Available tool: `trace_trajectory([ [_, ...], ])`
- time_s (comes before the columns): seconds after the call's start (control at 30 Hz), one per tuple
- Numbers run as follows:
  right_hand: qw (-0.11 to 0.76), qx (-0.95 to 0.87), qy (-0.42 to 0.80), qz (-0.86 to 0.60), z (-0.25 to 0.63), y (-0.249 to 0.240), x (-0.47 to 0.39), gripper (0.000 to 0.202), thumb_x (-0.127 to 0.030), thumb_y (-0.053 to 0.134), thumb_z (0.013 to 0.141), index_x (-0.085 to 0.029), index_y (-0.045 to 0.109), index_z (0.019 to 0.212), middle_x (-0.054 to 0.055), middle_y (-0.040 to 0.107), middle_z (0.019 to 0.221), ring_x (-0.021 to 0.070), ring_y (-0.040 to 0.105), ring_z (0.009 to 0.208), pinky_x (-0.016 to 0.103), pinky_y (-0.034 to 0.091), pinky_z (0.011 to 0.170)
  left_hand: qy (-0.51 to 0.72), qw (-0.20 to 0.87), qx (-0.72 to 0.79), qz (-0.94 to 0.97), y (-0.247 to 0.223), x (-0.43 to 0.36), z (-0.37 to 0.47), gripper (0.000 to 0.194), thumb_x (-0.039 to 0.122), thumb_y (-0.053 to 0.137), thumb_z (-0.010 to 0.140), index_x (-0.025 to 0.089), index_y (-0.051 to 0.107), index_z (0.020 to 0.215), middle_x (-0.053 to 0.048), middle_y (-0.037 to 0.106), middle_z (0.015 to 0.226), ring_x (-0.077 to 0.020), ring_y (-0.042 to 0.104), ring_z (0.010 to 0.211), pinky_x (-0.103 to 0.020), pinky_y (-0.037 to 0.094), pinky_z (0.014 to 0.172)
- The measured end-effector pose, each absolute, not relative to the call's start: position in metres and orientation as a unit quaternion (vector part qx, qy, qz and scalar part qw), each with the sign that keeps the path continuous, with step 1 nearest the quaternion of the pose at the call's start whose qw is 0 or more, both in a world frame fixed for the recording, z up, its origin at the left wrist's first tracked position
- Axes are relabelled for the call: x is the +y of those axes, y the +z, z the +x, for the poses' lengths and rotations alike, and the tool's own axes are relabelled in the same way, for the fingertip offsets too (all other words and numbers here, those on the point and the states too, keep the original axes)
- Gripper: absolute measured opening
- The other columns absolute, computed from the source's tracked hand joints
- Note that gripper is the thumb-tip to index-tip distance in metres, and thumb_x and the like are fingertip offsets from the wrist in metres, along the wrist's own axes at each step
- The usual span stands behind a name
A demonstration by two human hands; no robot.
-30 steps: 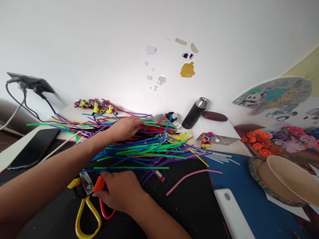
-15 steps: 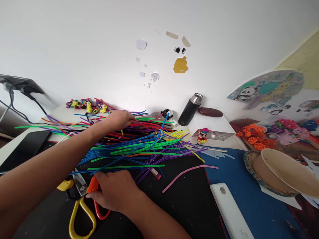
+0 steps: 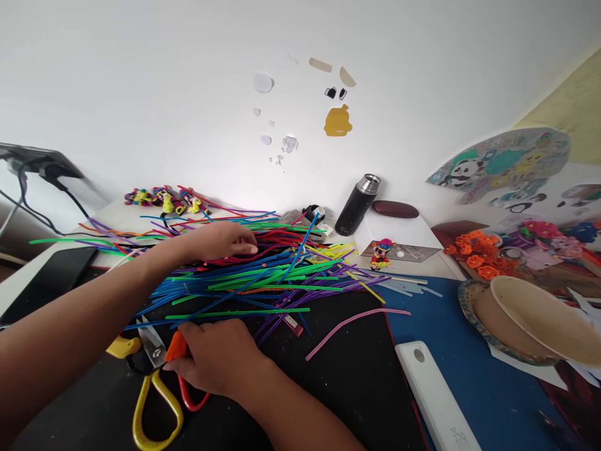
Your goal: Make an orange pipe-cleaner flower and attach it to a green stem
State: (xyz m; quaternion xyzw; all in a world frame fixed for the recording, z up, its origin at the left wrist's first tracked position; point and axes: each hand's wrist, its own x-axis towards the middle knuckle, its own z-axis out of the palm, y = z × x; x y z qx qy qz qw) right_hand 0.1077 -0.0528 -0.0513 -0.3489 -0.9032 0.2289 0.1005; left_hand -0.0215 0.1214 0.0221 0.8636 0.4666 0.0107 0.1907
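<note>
My left hand (image 3: 230, 240) hovers over the middle of a large pile of pipe cleaners (image 3: 277, 275) in blue, green, red, purple and yellow. Its fingers are loosely bent and a little apart, and I see nothing between them. Closer to me, my right hand (image 3: 218, 354) is closed on a small bright orange piece (image 3: 176, 348), whose exact kind I cannot make out. That hand rests at the pile's near edge, beside scissors with yellow handles (image 3: 141, 416). A red loop-shaped handle (image 3: 188, 396) shows under its fingers.
Behind the pile stand small fuzzy dolls (image 3: 166, 200) and a black thermos (image 3: 357, 207). Another doll (image 3: 381, 254) is by a white box (image 3: 399, 235). To the right lie a pink pipe cleaner (image 3: 345, 326), a white device (image 3: 434, 394) and a bowl (image 3: 539, 319). A phone (image 3: 49, 282) lies left.
My left hand has moved slightly down and nearer over the pile, and its fingers have loosened from a pinch near the red pipe cleaners. The right hand stays on the orange piece.
</note>
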Motion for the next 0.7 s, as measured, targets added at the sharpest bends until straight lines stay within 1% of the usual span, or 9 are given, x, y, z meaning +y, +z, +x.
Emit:
trace_trajectory([
  [0.1, 0.093, -0.905, 0.228, -0.348, 0.107, -0.051, -0.052, 0.051, -0.065, 0.059, 0.105, -0.018, 0.065, 0.124, 0.007, 0.084, 0.106, 0.03, 0.083, 0.093, 0.04, 0.066, 0.074, 0.028, 0.131, 0.493, 0.859, 0.015, 0.126, -0.013, 0.04, 0.048, 0.047, 0.104, 0.026, 0.08, 0.11, -0.008, 0.083, 0.103, -0.0287, 0.075, 0.091, -0.034, 0.052, 0.078],
  [0.17, 0.092, -0.904, 0.227, -0.349, 0.107, -0.052, -0.052, 0.051, -0.065, 0.06, 0.105, -0.018, 0.065, 0.123, 0.007, 0.084, 0.105, 0.0302, 0.083, 0.093, 0.039, 0.066, 0.074, 0.019, 0.084, 0.507, 0.858, 0.006, 0.131, -0.007, 0.035, 0.041, 0.049, 0.102, 0.025, 0.076, 0.119, -0.009, 0.083, 0.111, -0.0293, 0.075, 0.097, -0.035, 0.054, 0.083],
  [0.23, 0.093, -0.905, 0.226, -0.349, 0.107, -0.053, -0.052, 0.051, -0.066, 0.061, 0.105, -0.018, 0.066, 0.122, 0.007, 0.084, 0.105, 0.03, 0.083, 0.093, 0.039, 0.066, 0.075, 0.012, 0.048, 0.518, 0.854, -0.004, 0.136, -0.002, 0.037, 0.04, 0.054, 0.1, 0.023, 0.071, 0.129, -0.011, 0.081, 0.121, -0.0306, 0.075, 0.106, -0.036, 0.054, 0.089],
  [0.3, 0.094, -0.906, 0.223, -0.348, 0.106, -0.054, -0.052, 0.052, -0.067, 0.06, 0.105, -0.018, 0.066, 0.122, 0.007, 0.084, 0.105, 0.0296, 0.083, 0.093, 0.039, 0.066, 0.074, 0.011, 0.029, 0.528, 0.849, -0.013, 0.141, 0.001, 0.041, 0.04, 0.058, 0.099, 0.021, 0.068, 0.134, -0.013, 0.078, 0.128, -0.0326, 0.074, 0.112, -0.038, 0.055, 0.091],
  [0.43, 0.092, -0.906, 0.221, -0.349, 0.106, -0.055, -0.052, 0.053, -0.068, 0.059, 0.105, -0.018, 0.066, 0.121, 0.007, 0.084, 0.105, 0.0289, 0.083, 0.091, 0.038, 0.065, 0.071, 0.01, 0.022, 0.536, 0.844, -0.018, 0.153, 0.0, 0.034, 0.039, 0.053, 0.101, 0.023, 0.074, 0.123, -0.013, 0.079, 0.124, -0.0335, 0.074, 0.111, -0.038, 0.055, 0.085],
  [0.5, 0.086, -0.907, 0.222, -0.347, 0.106, -0.054, -0.052, 0.054, -0.069, 0.058, 0.105, -0.018, 0.065, 0.122, 0.006, 0.084, 0.106, 0.0291, 0.083, 0.091, 0.039, 0.065, 0.07, 0.017, 0.013, 0.539, 0.842, -0.015, 0.16, -0.002, 0.036, 0.041, 0.05, 0.103, 0.024, 0.078, 0.118, -0.012, 0.078, 0.122, -0.0326, 0.074, 0.11, -0.037, 0.054, 0.084],
  [0.6, 0.082, -0.907, 0.225, -0.346, 0.105, -0.053, -0.051, 0.054, -0.069, 0.057, 0.105, -0.018, 0.065, 0.123, 0.007, 0.084, 0.107, 0.0293, 0.083, 0.092, 0.039, 0.065, 0.071, 0.055, -0.007, 0.543, 0.838, -0.005, 0.172, -0.005, 0.039, 0.042, 0.048, 0.104, 0.023, 0.081, 0.112, -0.011, 0.078, 0.122, -0.0303, 0.074, 0.109, -0.035, 0.053, 0.083],
  [0.7, 0.082, -0.905, 0.227, -0.349, 0.105, -0.053, -0.051, 0.053, -0.068, 0.06, 0.104, -0.018, 0.065, 0.121, 0.007, 0.084, 0.105, 0.029, 0.083, 0.09, 0.039, 0.065, 0.07, 0.104, -0.01, 0.557, 0.824, 0.005, 0.183, -0.004, 0.036, 0.039, 0.051, 0.102, 0.023, 0.082, 0.111, -0.009, 0.08, 0.118, -0.0283, 0.075, 0.105, -0.034, 0.051, 0.081],
])
